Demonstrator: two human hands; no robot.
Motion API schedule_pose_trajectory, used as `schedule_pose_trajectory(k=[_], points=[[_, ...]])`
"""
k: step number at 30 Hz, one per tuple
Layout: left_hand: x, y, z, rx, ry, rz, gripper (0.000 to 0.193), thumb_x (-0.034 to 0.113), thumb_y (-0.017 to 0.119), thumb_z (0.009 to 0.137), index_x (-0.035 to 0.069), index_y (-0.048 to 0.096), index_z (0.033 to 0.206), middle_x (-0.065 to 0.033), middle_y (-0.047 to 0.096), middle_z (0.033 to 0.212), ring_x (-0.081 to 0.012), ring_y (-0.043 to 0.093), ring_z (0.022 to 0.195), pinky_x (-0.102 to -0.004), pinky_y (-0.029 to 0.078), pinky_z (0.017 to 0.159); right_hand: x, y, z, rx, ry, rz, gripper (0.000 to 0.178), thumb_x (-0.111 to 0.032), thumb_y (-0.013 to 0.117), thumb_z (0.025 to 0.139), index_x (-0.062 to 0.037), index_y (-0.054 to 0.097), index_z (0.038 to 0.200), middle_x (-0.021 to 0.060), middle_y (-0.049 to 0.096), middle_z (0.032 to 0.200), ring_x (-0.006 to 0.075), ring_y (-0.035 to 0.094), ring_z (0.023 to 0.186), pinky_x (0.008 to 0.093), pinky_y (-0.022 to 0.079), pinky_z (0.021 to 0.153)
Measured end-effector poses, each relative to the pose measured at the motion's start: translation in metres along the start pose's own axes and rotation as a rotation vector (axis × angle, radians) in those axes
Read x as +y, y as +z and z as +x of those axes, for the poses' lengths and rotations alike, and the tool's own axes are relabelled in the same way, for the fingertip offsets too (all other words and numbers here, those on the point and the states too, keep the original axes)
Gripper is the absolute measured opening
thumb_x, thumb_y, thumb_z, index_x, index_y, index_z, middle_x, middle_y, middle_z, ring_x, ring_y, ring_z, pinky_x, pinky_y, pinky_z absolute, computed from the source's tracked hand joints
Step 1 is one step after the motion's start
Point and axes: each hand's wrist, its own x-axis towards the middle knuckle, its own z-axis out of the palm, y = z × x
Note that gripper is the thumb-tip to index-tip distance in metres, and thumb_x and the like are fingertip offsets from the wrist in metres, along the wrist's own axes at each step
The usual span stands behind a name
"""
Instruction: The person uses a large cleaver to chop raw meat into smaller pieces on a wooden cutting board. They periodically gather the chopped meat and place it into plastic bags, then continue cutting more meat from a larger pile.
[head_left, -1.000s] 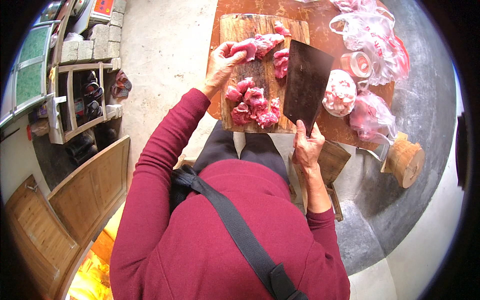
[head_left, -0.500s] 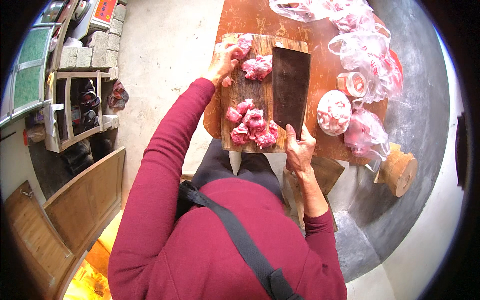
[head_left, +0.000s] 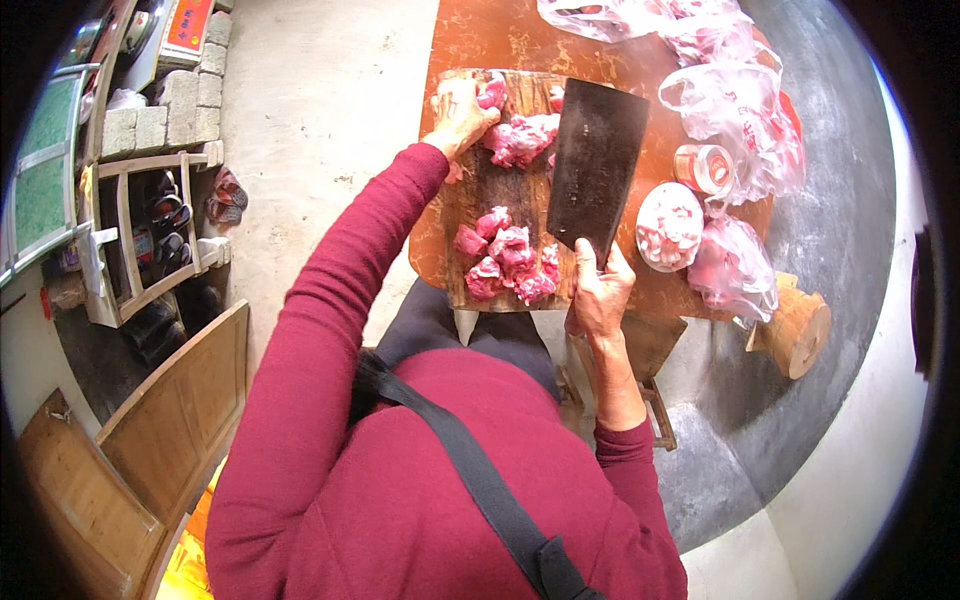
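My right hand [head_left: 602, 290] is closed round the handle of a broad dark cleaver [head_left: 598, 160], whose blade lies over the right side of a wooden chopping board [head_left: 480, 190]. At the board's far left corner my left hand [head_left: 462, 115] has its fingers curled on a piece of raw meat [head_left: 492, 92]. Just right of that hand sits a larger chunk of meat [head_left: 522, 140]. Several cut pieces of meat [head_left: 513, 252] are heaped near the board's front edge. A bit of meat [head_left: 557, 98] shows beside the blade's far end; the blade partly hides it.
The board rests on a reddish-brown table [head_left: 490, 40]. To its right are a white bowl of pale pieces [head_left: 669, 228], a round jar [head_left: 704, 168] and plastic bags [head_left: 735, 265]. A wooden log-like block [head_left: 800, 330] stands past the table's right corner.
The cleaver's far end has swung to the right and the blade is more tilted, uncovering meat beside it. My left hand has shifted slightly right, fingers still on the meat.
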Motion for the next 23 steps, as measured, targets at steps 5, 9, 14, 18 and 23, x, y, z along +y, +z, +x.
schedule_pose_trajectory(k=[5, 9, 14, 18, 23], points=[[0.047, 0.001, -0.018, 0.060, 0.159, -0.438, 0.024, 0.013, 0.069, 0.066, -0.001, 0.054, 0.079, -0.0118, 0.054, 0.073, -0.0226, 0.054, 0.066, -0.0327, 0.046, 0.063, -0.010, -0.028, -0.019, 0.172, 0.048, 0.198, 0.009, -0.011, 0.056, 0.090, -0.0019, 0.055, 0.091, -0.0021, 0.049, 0.057, 0.0043, 0.041, 0.042, 0.0216, 0.034, 0.037], [0.107, 0.000, -0.041, 0.191, 0.528, -0.482, 0.020, 0.004, 0.064, 0.066, 0.002, 0.049, 0.078, -0.0138, 0.053, 0.081, -0.0316, 0.054, 0.077, -0.0415, 0.045, 0.069, -0.013, -0.050, -0.031, 0.344, 0.037, 0.188, 0.010, -0.010, 0.055, 0.091, 0.0003, 0.053, 0.089, -0.0005, 0.048, 0.056, 0.0057, 0.042, 0.041, 0.0225, 0.035, 0.037], [0.099, 0.040, -0.088, -0.081, 0.767, 0.171, 0.038, 0.032, 0.074, 0.064, 0.012, 0.056, 0.091, -0.0070, 0.051, 0.095, -0.0262, 0.050, 0.094, -0.0416, 0.040, 0.072, -0.013, -0.061, -0.038, 0.389, 0.036, 0.205, 0.012, -0.010, 0.055, 0.091, 0.0015, 0.052, 0.089, 0.0003, 0.047, 0.055, 0.0065, 0.042, 0.041, 0.0228, 0.036, 0.037], [0.093, 0.033, -0.099, -0.249, 0.645, -0.054, 0.036, 0.030, 0.073, 0.067, 0.012, 0.061, 0.097, -0.0071, 0.054, 0.097, -0.0264, 0.051, 0.095, -0.0396, 0.040, 0.074, -0.003, -0.063, -0.045, 0.380, 0.052, 0.235, 0.012, -0.010, 0.055, 0.090, 0.0016, 0.052, 0.088, 0.0005, 0.047, 0.055, 0.0065, 0.043, 0.042, 0.0228, 0.036, 0.038], [0.056, 0.019, -0.059, 0.091, 0.333, 0.145, 0.044, 0.021, 0.072, 0.068, 0.012, 0.054, 0.106, -0.0145, 0.052, 0.105, -0.0322, 0.046, 0.105, -0.0446, 0.037, 0.087, 0.001, -0.062, -0.051, 0.358, 0.059, 0.225, 0.014, -0.010, 0.055, 0.090, -0.0001, 0.051, 0.081, 0.0010, 0.046, 0.054, 0.0080, 0.041, 0.041, 0.0242, 0.037, 0.038]])
